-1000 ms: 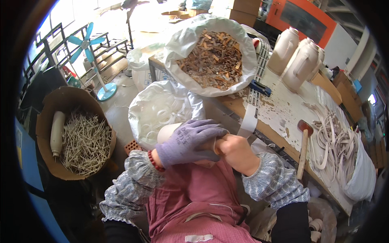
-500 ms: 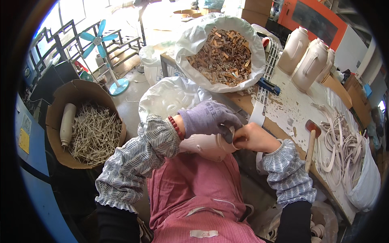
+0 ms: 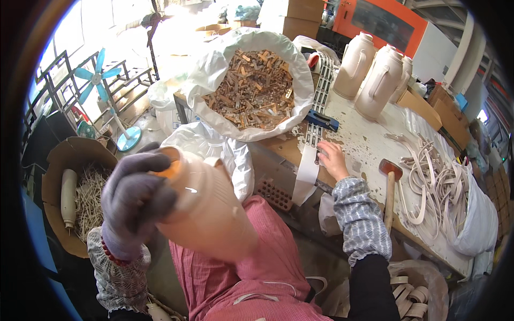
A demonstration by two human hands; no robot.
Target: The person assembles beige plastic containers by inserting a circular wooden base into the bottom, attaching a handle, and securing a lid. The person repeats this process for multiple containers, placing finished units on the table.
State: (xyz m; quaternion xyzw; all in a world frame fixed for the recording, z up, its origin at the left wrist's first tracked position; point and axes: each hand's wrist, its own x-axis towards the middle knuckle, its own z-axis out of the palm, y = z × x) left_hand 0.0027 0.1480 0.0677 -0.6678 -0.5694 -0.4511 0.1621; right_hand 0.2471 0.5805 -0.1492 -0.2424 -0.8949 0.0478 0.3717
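My left hand (image 3: 134, 198), in a grey-purple glove, grips the rim of a pale pink thermos flask shell (image 3: 211, 208). The shell hangs tilted over my lap, its mouth toward the upper left and an orange inside showing. My bare right hand (image 3: 333, 159) is at the table's near edge, fingers apart over a white strip with dark-and-silver labels (image 3: 323, 88). The strip's white end (image 3: 306, 182) droops over the edge. A blue tool (image 3: 322, 120) lies across the strip just beyond my fingers.
Several shells (image 3: 379, 83) stand at the table's back. A mallet (image 3: 390, 184) and pale straps (image 3: 441, 187) lie to the right. A white bag of scraps (image 3: 187, 88) is ahead. A carton (image 3: 53, 187) with thin sticks and a teal fan (image 3: 128, 140) stand left.
The shell has swung from across my lap to a tilted position at the left, held by my left hand. My right hand has left its mouth and moved to the label strip.
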